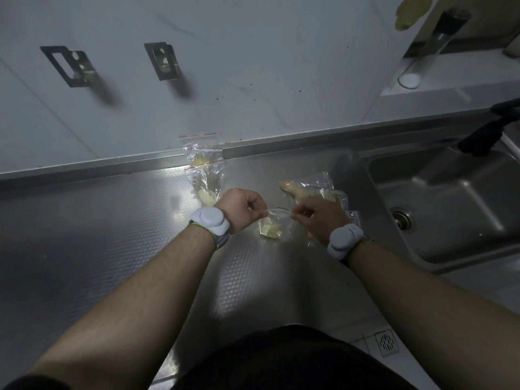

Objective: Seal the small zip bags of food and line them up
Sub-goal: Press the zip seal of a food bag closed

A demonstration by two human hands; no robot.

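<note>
A small clear zip bag point(273, 227) with pale yellow food hangs between my two hands just above the steel counter point(112, 235). My left hand point(239, 208) pinches its top left corner, my right hand point(319, 218) pinches the top right. Behind my left hand lie two zip bags with red seal lines: one point(203, 156) leans against the counter's back rim, the other point(204, 190) lies in front of it. A bag with a larger brownish piece of food point(309, 190) sits behind my right hand. Another bag point(353, 219) is partly hidden under my right wrist.
A steel sink point(455, 204) with a drain lies to the right of the counter. A black tap handle point(489, 128) hangs over its back edge. Two metal brackets point(70, 66) point(163, 61) are fixed on the grey wall. A floor drain point(387, 342) shows at lower right.
</note>
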